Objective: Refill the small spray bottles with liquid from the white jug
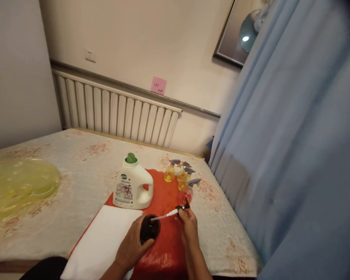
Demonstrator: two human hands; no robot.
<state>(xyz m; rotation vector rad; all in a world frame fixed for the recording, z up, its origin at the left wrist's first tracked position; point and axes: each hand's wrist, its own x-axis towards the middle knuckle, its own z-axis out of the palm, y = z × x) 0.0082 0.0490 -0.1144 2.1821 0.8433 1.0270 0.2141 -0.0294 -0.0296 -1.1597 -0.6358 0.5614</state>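
The left hand (132, 245) is wrapped around a small dark bottle (149, 229), fingers curled on its near side and thumb on its right, holding it upright on a red plastic sheet (163, 252) spread over the bed (76, 182). The right hand (189, 225) pinches the dark head of a pump (183, 207) between closed fingertips; its thin white tube (165, 215) slants down to the left, its far end at the mouth of the dark bottle.

Just left of the left hand, a white folded cloth (102, 241) lies on the near part of the sheet. Beyond it stands a white detergent jug (132, 186) with a green cap, handle to the right. At the far right edge of the sheet, a cluster of small spray bottles (179, 175) with grey trigger heads holds yellow liquid, and a reddish one (184, 196) stands just beyond the right hand.

On the far left of the bed lies a yellow-green translucent plastic item (20, 186), blurred. A slatted headboard (113, 112) runs along the wall with a pink note (158, 85) above it; a blue curtain (294, 155) fills the right.
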